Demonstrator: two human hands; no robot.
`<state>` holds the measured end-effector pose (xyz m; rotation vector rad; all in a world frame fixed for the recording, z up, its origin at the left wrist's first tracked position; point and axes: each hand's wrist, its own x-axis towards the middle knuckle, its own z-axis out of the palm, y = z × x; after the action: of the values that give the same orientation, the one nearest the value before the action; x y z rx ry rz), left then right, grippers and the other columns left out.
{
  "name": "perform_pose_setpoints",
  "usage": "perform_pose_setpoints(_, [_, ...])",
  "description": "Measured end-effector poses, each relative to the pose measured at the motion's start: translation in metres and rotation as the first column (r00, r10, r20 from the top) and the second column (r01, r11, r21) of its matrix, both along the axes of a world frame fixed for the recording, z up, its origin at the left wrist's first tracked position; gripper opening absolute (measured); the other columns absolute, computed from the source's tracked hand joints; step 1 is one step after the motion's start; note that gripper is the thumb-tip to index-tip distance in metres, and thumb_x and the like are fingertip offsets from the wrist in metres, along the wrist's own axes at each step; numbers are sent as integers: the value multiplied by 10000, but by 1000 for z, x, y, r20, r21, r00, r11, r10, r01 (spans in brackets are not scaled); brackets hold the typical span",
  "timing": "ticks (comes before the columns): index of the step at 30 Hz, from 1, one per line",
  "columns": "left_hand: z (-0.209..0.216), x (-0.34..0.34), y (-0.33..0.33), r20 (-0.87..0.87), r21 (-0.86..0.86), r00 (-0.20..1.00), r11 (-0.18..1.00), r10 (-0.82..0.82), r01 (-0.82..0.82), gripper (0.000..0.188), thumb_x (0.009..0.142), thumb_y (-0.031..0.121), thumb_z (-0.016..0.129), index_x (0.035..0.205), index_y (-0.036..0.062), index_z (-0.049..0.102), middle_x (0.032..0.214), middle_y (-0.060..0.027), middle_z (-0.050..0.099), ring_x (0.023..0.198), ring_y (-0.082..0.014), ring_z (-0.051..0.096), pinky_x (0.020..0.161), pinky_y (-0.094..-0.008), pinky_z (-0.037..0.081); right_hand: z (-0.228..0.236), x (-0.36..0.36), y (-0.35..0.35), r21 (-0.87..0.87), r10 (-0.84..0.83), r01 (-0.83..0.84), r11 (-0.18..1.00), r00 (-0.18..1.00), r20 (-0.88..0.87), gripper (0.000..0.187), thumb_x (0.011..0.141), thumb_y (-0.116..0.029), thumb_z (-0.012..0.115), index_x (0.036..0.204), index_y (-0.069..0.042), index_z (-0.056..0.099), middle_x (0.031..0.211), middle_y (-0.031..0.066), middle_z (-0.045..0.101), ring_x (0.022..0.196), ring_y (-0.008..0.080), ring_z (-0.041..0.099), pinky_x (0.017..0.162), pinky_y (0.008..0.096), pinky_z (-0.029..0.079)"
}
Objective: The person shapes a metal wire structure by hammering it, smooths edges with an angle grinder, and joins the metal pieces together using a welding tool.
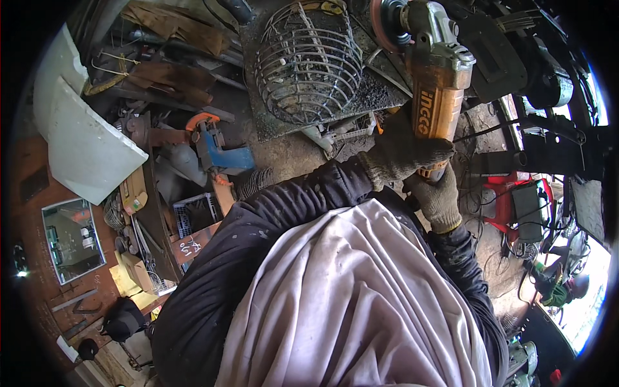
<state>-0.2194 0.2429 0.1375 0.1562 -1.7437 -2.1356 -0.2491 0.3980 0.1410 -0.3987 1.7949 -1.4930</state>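
Observation:
An orange and grey angle grinder [442,103] is held upright in the picture, head away from me, in both my gloved hands. My left hand [403,151] reaches across from the left and is closed around the lower part of its body. Just below, my right hand [438,198] is closed at the tail end of the grinder; some of its fingers are hidden. At the grinder's head, a round reddish disc [389,24] sits apart from a domed metal rod cage [309,64]. This cage rests on a dark, grimy metal plate [274,122] to the left of the grinder.
A blue and orange vise-like tool [225,151] stands to the left, by a wire basket [196,213]. Farther left are broken white panels [90,142] and a framed mirror [74,238]. A red plastic chair [500,200] and loose cables lie to the right.

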Motion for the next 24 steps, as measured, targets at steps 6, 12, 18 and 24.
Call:
perform_pose_setpoints(6, [-3, -1, -3, 34, -74, 998, 996, 55, -52, 746, 742, 443, 861, 1257, 21, 525, 1074, -88, 667, 956, -186, 671, 815, -346, 570, -15, -23, 13, -161, 194, -210, 964, 975, -109, 912, 781, -351, 869, 1468, -22, 367, 1363, 160, 559, 1217, 212, 564, 889, 320, 534])
perform_pose_setpoints(12, [10, -1, -1, 17, -356, 986, 923, 164, -148, 983, 633, 660, 842, 1253, -31, 520, 1067, -153, 661, 982, -257, 687, 825, -368, 569, 36, -60, -11, -373, 9, -110, 921, 965, -263, 1173, 730, -641, 792, 1549, -20, 228, 1512, 161, 402, 1349, 262, 450, 1077, 411, 418])
perform_pose_setpoints(18, [20, 0, 0, 134, -408, 979, 909, 157, -89, 923, 650, 545, 878, 1283, -6, 494, 1133, -151, 643, 944, -257, 686, 794, -386, 568, 16, -50, -6, -322, -15, -57, 945, 976, -216, 1223, 675, -725, 769, 1521, 14, 284, 1444, 136, 466, 1280, 230, 489, 1052, 372, 414])
perform_pose_setpoints(24, [12, 0, -10, -48, 57, 998, 998, 38, -35, 681, 747, 464, 839, 1194, 16, 587, 1026, -90, 670, 942, -183, 662, 816, -350, 560, -7, -2, 2, -384, 53, 4, 923, 989, 138, 834, 797, -230, 863, 1437, 19, 390, 1310, 144, 571, 1009, 186, 648, 842, 308, 545])
